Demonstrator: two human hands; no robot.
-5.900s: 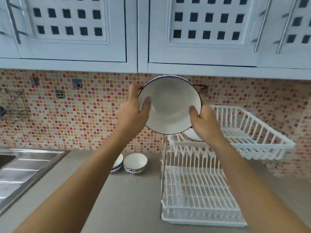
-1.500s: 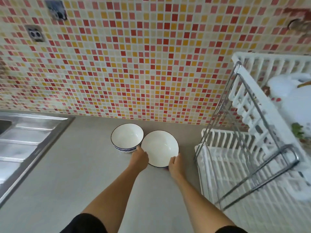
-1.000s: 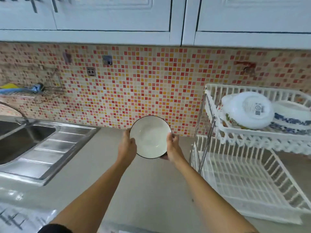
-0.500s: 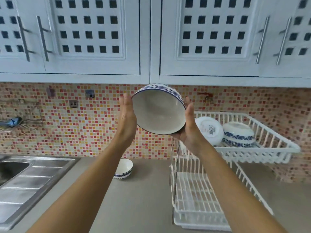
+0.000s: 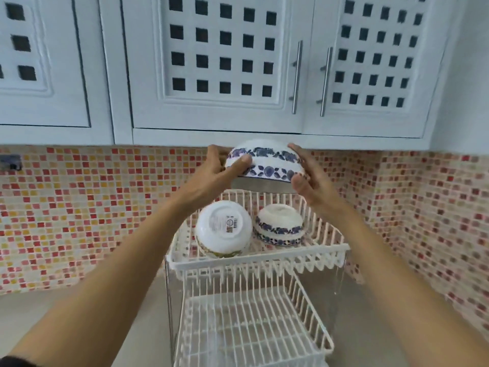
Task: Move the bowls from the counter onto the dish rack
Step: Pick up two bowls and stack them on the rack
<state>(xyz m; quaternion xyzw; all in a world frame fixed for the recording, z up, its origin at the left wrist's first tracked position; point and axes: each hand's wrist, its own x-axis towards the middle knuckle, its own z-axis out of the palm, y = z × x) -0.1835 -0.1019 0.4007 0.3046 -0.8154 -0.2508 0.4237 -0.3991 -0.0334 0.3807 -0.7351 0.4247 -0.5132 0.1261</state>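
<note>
I hold a white bowl with a blue flower band (image 5: 266, 165) upside down in the air, above the upper tier of the white two-tier dish rack (image 5: 259, 256). My left hand (image 5: 221, 169) grips its left side and my right hand (image 5: 308, 176) grips its right side. On the upper tier two bowls rest upside down: a plain white bowl with a label on its base (image 5: 223, 231) at the left and a blue-patterned bowl (image 5: 279, 227) at the right. The lower tier (image 5: 251, 329) holds nothing.
White wall cabinets (image 5: 225, 64) with metal handles hang close above the held bowl. A red and yellow mosaic wall (image 5: 79, 207) runs behind the rack and turns a corner at the right. The grey counter (image 5: 148, 327) lies left of the rack.
The bowl has turned from tilted, mouth towards me, to upside down, and moved right to above the rack's upper tier. My view has swung right; the bowl on the counter is out of sight.
</note>
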